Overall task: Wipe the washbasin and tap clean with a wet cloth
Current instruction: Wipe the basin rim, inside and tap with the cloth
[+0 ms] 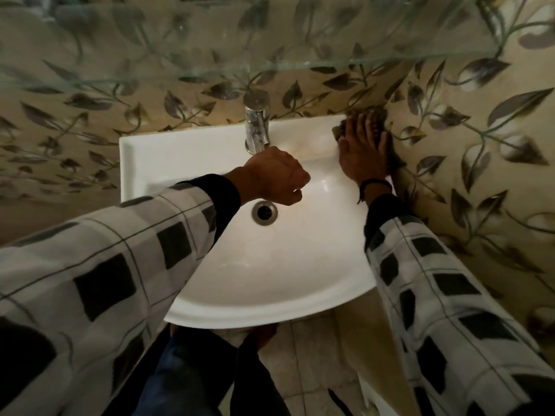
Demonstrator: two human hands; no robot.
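One white washbasin (270,274) fills the view. Left hand (276,179) is curled like a fist just under the chrome tap (256,124) spout — whether it grips anything cannot be told. Right hand (363,150), fingers spread flat, presses a dark cloth (371,112) onto the basin's back right corner.

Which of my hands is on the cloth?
The right hand, spread flat on the dark cloth at the washbasin's back right corner; the left hand is curled near the tap.
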